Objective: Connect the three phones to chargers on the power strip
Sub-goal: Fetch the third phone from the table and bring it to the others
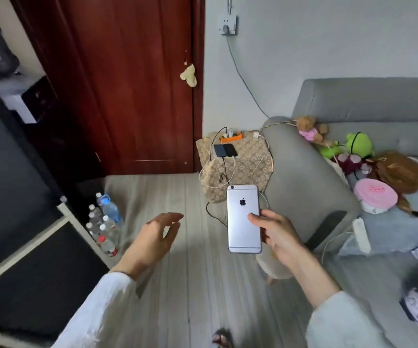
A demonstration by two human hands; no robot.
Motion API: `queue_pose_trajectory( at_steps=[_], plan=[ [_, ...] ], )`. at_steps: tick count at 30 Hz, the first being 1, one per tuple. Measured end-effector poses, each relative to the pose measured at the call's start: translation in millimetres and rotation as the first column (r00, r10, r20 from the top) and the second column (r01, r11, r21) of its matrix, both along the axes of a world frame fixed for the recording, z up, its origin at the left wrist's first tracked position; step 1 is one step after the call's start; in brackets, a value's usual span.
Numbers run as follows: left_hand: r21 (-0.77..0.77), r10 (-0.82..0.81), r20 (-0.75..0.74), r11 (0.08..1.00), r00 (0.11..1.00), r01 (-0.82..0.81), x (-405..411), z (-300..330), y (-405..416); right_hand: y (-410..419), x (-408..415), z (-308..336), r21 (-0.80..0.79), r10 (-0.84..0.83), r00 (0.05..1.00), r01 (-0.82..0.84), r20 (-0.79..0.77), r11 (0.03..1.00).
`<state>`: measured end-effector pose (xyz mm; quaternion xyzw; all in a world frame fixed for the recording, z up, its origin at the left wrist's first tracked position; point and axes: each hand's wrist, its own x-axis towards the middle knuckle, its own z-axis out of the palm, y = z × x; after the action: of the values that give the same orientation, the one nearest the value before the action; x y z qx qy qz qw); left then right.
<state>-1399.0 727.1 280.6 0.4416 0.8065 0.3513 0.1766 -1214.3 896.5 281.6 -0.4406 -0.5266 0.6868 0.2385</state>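
The right hand grips a silver flat-backed phone upright; the left hand hangs wide, empty, well apart beside it.

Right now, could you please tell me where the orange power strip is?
In the head view it lies at upper centre, on the far edge of the patterned cloth-covered stand, just behind the two dark phones, between the red door and the grey sofa's arm.

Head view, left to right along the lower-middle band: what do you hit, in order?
water bottles → left hand, open and holding nothing → silver phone → right hand, its grip on the phone → grey sofa arm → pink round box
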Motion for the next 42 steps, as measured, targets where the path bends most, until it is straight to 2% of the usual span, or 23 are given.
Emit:
queue_pose_trajectory(
  at_steps=[7, 21, 30, 36, 42],
  plan=[
    [-0.017, -0.059, 0.006, 0.998, 0.998, 0.059, -58, 0, 160, 160, -58, 13, 0.005, -0.044, 0.999, 0.044, 0.027, 0.999],
    [-0.07, -0.13, 0.036, 0.989, 0.991, 0.133, -233, -48, 456, 440, -207, -27, -0.039, -0.126, 0.985, 0.131, 0.117, 0.991],
    [-0.183, -0.159, 0.103, 0.967, 0.982, 0.176, -294, -76, 597, 579, -260, -50, -0.102, -0.202, 0.957, 0.226, 0.208, 0.969],
    [-0.302, -0.124, 0.128, 0.94, 0.984, 0.158, -306, -111, 658, 672, -283, -84, -0.155, -0.138, 0.952, 0.185, 0.273, 0.97],
    [-0.406, -0.029, 0.153, 0.91, 0.988, 0.09, -305, -182, 742, 781, -317, -164, -0.271, -0.025, 0.943, 0.12, 0.331, 0.955]
  ],
)
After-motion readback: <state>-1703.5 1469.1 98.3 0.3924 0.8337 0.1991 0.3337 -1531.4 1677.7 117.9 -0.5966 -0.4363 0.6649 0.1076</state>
